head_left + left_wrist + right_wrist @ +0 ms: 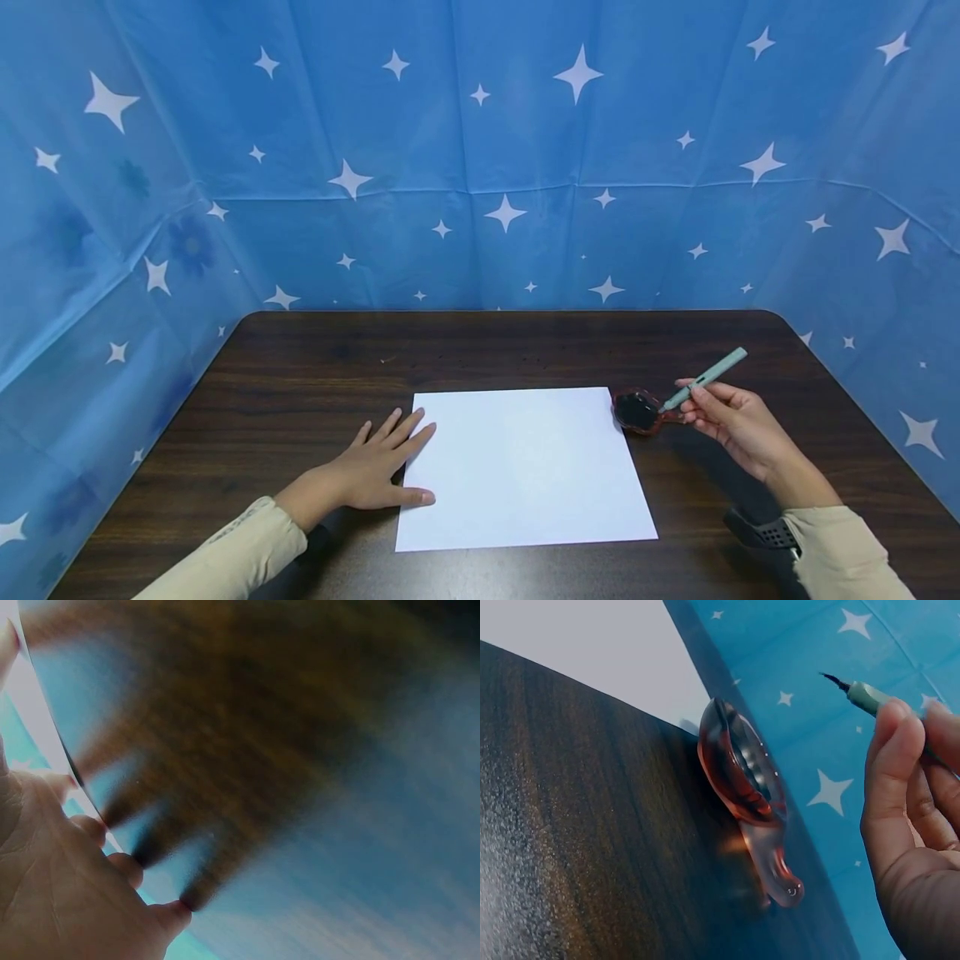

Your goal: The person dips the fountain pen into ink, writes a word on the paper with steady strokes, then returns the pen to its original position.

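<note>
A sheet of white paper (525, 467) lies on the dark wooden table. Spread flat, my left hand (367, 477) rests across its left edge, with fingertips on the paper. My right hand (742, 429) pinches a slim green brush pen (718, 368) between thumb and fingers, the pen slanting down to the left. In the right wrist view its dark, pointed brush tip (835, 679) is bare. Just beyond the paper's right edge sits a small reddish translucent spoon-shaped dish (727, 780) with black liquid (636, 410) in its bowl. The pen tip overlaps the dish's right side in the head view.
The dark wood table (330, 350) has rounded far corners. A blue curtain with white stars (420, 117) hangs behind it and along both sides. On the right wrist is a black strap (765, 533).
</note>
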The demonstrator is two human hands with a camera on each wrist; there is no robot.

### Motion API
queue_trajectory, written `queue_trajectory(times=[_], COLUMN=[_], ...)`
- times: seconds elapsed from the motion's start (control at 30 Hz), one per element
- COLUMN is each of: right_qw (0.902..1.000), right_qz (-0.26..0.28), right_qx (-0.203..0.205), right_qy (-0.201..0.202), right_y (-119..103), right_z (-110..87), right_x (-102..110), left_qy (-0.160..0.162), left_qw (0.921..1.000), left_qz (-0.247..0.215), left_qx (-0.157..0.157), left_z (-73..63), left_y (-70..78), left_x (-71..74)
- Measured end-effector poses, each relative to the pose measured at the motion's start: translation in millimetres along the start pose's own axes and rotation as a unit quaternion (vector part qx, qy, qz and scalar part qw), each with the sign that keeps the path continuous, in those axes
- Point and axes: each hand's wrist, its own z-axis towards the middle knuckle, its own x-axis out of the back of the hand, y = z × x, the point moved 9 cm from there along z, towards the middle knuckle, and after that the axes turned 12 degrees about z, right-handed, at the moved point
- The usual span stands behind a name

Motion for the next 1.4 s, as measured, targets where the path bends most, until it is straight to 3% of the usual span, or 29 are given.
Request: queue_trajectory(times=[0.23, 0.43, 0.53, 0.7, 0.87, 1.4], right_qw=[0.9977, 0.9960, 0.9905, 0.9703, 0.9497, 0.9033], right_qz=[-0.060, -0.085, -0.131, -0.241, -0.313, -0.428], right_qx=[-0.010, 0.022, 0.030, 0.010, -0.003, -0.005], right_qy=[0.028, -0.016, -0.029, -0.004, 0.013, 0.021], right_y=[2.2, -4.0, -5.6, -3.0, -1.2, 2.8], right_z=[1.2, 3.4, 7.0, 16.8, 28.3, 41.7], right_x=[0.2, -11.2, -15.0, -12.7, -11.1, -24.6], left_qy=[0.001, -0.005, -0.004, -0.008, -0.010, -0.017], left_qw=[1.0000, 1.0000, 1.0000, 0.9998, 0.9997, 0.9998], left_qz=[-0.003, 0.005, 0.006, 0.016, 0.017, -0.004], left_qx=[0.001, 0.004, 0.004, 0.013, 0.013, 0.012], left_z=[0.5, 1.6, 1.3, 1.8, 2.4, 3.0], left_y=[-2.4, -4.4, -3.4, -5.0, -5.6, -3.2], left_x=[-2.9, -6.7, -4.3, -3.4, -5.1, -1.1])
